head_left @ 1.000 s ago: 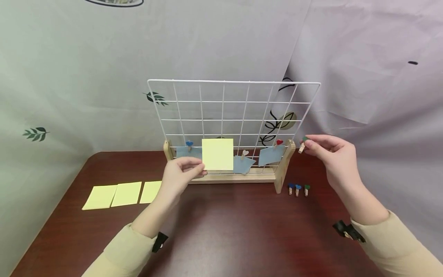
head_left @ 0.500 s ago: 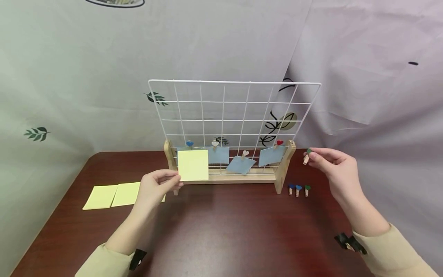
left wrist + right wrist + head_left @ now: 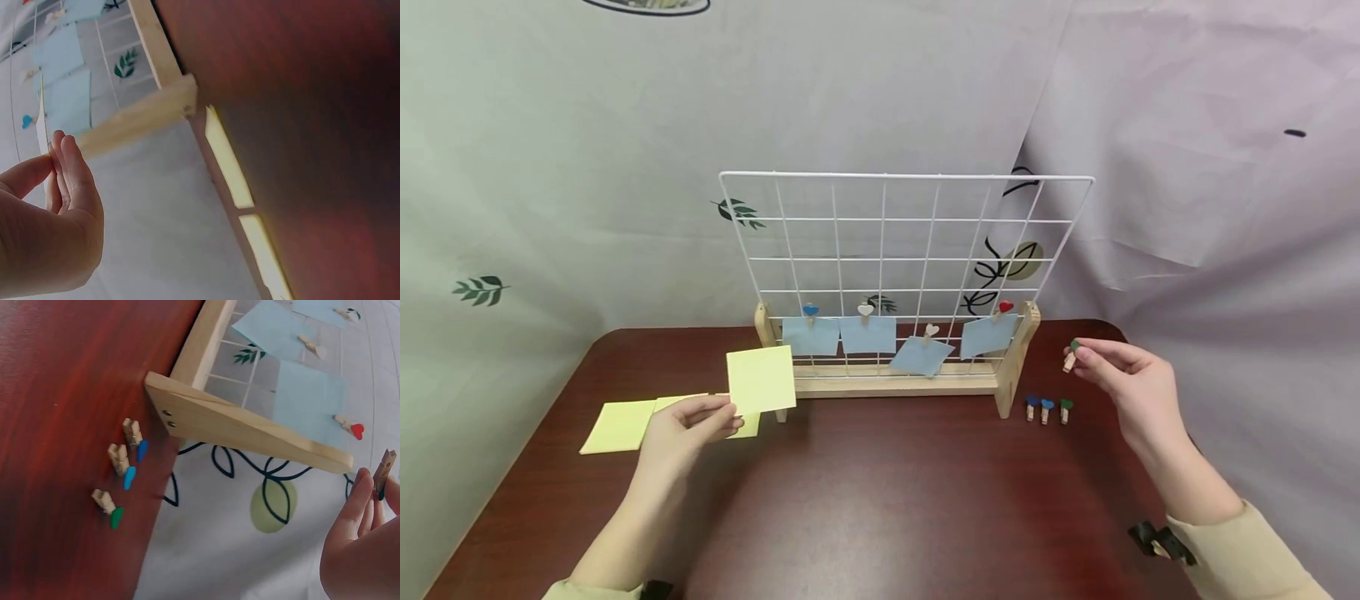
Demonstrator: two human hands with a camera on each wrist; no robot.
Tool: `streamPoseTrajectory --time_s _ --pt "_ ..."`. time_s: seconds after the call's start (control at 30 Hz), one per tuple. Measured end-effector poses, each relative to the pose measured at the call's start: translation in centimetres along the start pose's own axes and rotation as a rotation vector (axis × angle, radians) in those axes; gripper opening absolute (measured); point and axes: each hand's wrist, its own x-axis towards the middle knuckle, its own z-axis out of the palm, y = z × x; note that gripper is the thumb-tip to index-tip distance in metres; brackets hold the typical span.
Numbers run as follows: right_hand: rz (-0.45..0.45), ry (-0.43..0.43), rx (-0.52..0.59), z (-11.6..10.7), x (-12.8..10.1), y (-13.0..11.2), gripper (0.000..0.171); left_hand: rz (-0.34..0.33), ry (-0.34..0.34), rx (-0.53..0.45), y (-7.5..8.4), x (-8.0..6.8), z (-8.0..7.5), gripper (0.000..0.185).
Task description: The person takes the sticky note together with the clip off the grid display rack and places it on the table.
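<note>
Left hand (image 3: 688,425) pinches a yellow note (image 3: 761,380) at nine o'clock of the rack (image 3: 895,379); right hand (image 3: 1123,379) pinches a green-heart peg (image 3: 1071,357), its grip closed; pegging seemingly awaits.

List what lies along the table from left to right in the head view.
Flat yellow notes → left hand holding a yellow note → wire grid stand with blue notes → three loose clips → right hand pinching a green-tipped clip.

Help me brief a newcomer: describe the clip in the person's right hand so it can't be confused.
Start at the white wire grid on its wooden stand. To its right, the right hand pinches a small wooden clip in the air. Unlike the three clips lying on the table, it is lifted, with a green top.
</note>
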Motion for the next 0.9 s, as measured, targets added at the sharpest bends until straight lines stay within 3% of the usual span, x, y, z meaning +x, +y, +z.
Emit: streamPoseTrajectory --time_s 0.2,0.47,0.9 --pt "0.040 0.017 -0.007 -0.8 -0.4 1.3 0.031 -0.016 0.026 -0.026 -1.2 -0.5 -2.3 0.034" --pt "0.065 0.031 -0.016 -1.9 -0.8 3.0 0.032 -0.096 0.051 0.093 -2.9 -1.3 -6.0 0.028" --pt "0.165 0.045 -0.025 -3.8 -1.2 5.0 0.035 -0.161 0.043 0.232 -4.8 -2.2 -11.4 0.034"
